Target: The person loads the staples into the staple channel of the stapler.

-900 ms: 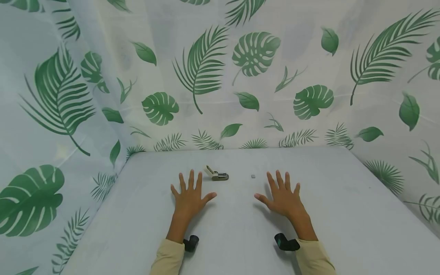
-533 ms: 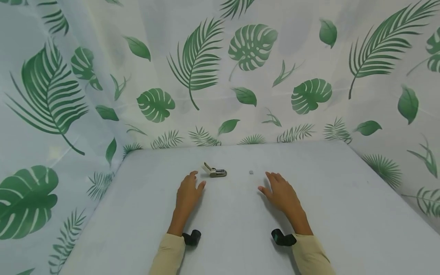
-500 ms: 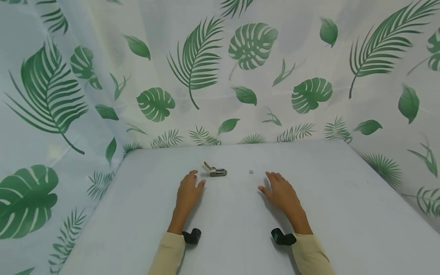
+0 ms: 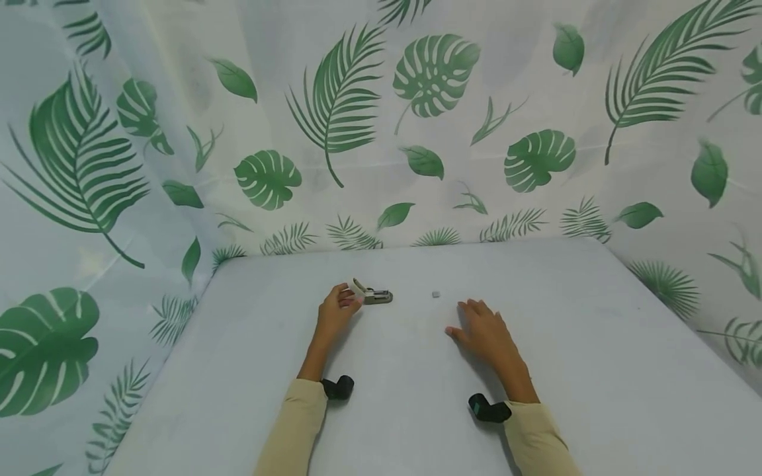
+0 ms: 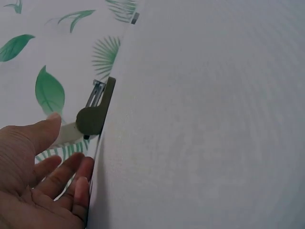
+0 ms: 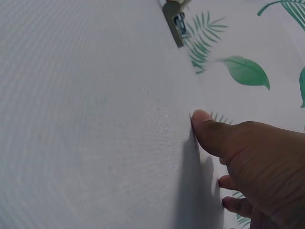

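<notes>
I see flat, dim light; soft shadow on white table (image 6: 95, 119) beside right hand (image 6: 259, 164); wrist views hazier.

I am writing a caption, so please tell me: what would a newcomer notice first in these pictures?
Probably the green leaves on the curtain behind the table. Next, the stapler on the table, its top raised, with the left hand at that end; a small grey piece lies between it and the right hand.
</notes>
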Demonstrator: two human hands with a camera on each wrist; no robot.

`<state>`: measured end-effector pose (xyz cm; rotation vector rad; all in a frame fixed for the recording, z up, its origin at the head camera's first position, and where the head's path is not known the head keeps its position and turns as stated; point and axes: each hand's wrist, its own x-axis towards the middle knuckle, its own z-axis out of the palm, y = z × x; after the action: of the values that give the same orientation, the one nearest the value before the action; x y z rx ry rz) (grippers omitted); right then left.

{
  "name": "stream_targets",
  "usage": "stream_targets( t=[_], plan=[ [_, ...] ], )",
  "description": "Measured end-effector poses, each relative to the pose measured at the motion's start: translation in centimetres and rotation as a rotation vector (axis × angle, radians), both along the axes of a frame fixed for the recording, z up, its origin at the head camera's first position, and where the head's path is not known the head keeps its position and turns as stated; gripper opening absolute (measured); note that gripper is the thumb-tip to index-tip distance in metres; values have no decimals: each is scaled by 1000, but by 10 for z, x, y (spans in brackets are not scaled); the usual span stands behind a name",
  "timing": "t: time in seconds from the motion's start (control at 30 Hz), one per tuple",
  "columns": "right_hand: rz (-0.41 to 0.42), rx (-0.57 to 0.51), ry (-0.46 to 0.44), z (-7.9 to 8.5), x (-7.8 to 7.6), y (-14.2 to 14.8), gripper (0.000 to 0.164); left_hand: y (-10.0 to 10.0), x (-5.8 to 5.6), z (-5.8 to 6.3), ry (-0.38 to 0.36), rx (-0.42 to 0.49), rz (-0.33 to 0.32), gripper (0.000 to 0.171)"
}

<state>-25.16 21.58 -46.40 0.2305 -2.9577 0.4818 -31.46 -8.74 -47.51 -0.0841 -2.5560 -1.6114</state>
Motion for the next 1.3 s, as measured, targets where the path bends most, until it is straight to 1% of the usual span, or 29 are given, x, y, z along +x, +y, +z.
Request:
stream_targets(
  t=[0.1,0.2,0.33,0.47,0.57,0.77,0.97,1.1,1.3],
  plan=[
    [-2,8,-17,-3,-1,1,66,6,-2,0,12,-2,-16,51],
    [-10,32,-30,-6,-1,0,65,12,-3,1,36,5,-8,44],
    [-4,65,-35,-9,1,-3,63,17,-3,1,52,22,53,35],
    [12,48,-26,-10,4,-6,62,18,-3,0,61,28,122,31],
    [11,39,-28,-10,7,-7,62,18,-2,-2,55,32,139,31],
    [-3,33,-51,-10,10,-5,62,18,0,-1,33,31,115,34],
    [-3,11,-57,-11,11,-4,62,20,2,-1,5,28,84,32],
    [-2,2,-56,-12,11,-4,62,21,4,0,-15,28,39,33],
    [0,-7,-72,-13,9,-3,63,24,6,4,-30,13,-55,34]
  ],
)
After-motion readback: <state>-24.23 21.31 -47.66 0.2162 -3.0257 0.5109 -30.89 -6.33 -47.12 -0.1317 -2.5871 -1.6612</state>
